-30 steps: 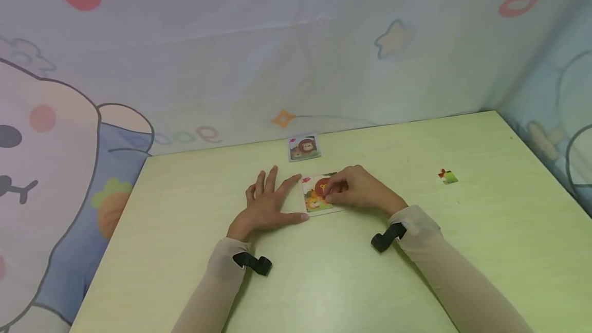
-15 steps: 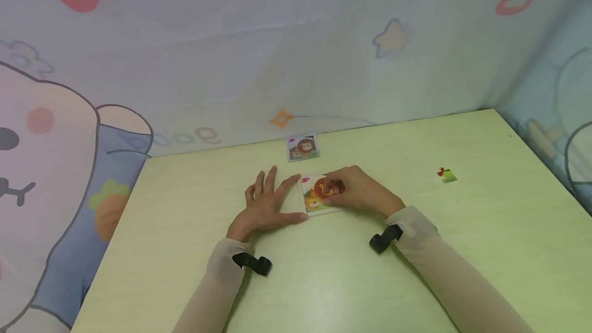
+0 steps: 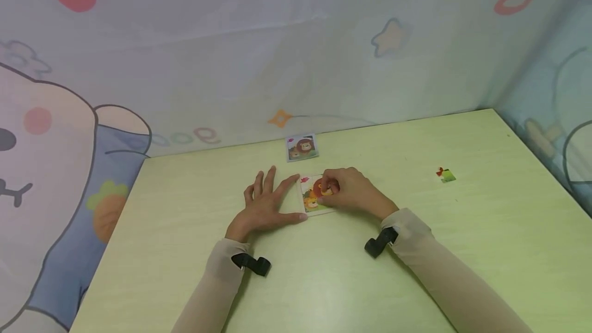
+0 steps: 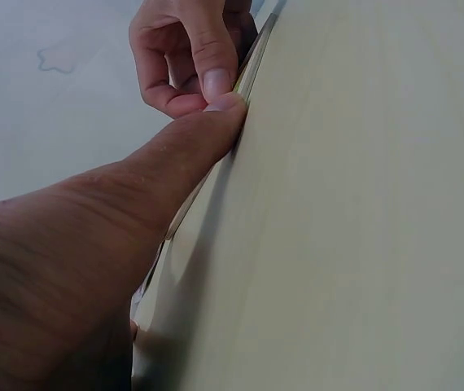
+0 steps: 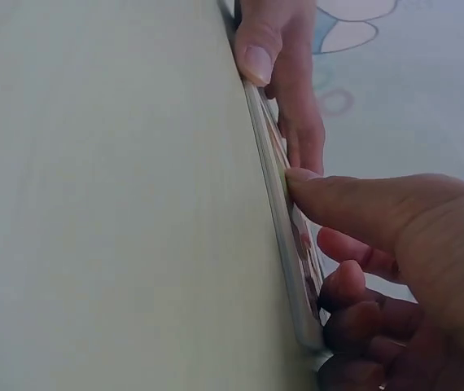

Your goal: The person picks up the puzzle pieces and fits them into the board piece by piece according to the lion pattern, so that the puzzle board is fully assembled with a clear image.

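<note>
A small framed jigsaw puzzle [image 3: 311, 203] with a lion picture lies flat on the table. My left hand [image 3: 264, 210] spreads its straight fingers at the puzzle's left side, index fingertip at the upper corner and thumb at the lower one. Over the picture's right part, my right hand [image 3: 355, 192] curls its thumb and index finger round a puzzle piece [image 3: 326, 189] at the lion's face; the hand hides much of that side. In the right wrist view, the right thumb [image 5: 350, 199] touches the picture close to the pale frame edge [image 5: 274, 216].
Behind the puzzle lies a card [image 3: 302, 148] with a matching lion picture. Off to the right is a loose green and red jigsaw piece [image 3: 446, 175] on the pale table [image 3: 324, 281]. A printed cloth [image 3: 222, 55] hangs along the table's back edge.
My right hand has shifted slightly left across the picture, its thumb and index finger now closer to the middle. The left hand stays at the puzzle's left side.
</note>
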`<state>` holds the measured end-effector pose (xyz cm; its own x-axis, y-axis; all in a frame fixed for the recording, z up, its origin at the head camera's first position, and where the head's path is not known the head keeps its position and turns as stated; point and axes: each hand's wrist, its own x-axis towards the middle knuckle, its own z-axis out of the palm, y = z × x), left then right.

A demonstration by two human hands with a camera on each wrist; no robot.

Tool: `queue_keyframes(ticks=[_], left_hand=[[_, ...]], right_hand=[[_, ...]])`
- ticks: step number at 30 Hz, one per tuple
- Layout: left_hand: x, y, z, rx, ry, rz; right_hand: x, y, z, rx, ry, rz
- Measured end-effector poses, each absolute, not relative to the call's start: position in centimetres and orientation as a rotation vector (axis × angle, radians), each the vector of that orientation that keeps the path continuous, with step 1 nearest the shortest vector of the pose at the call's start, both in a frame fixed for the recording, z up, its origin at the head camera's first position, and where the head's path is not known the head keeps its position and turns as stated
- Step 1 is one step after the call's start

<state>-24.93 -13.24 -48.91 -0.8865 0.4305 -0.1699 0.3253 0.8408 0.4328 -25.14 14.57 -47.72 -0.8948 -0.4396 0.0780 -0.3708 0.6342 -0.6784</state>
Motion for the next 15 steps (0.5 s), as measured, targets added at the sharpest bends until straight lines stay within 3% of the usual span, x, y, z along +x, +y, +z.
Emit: queue_keyframes(ticks=[15], left_hand=[[-24.6,-13.3,-48.6,0.596,2.758,0.602]], right_hand=[[-24.1,13.6,-46.7,-0.545,2.797,-0.97]])
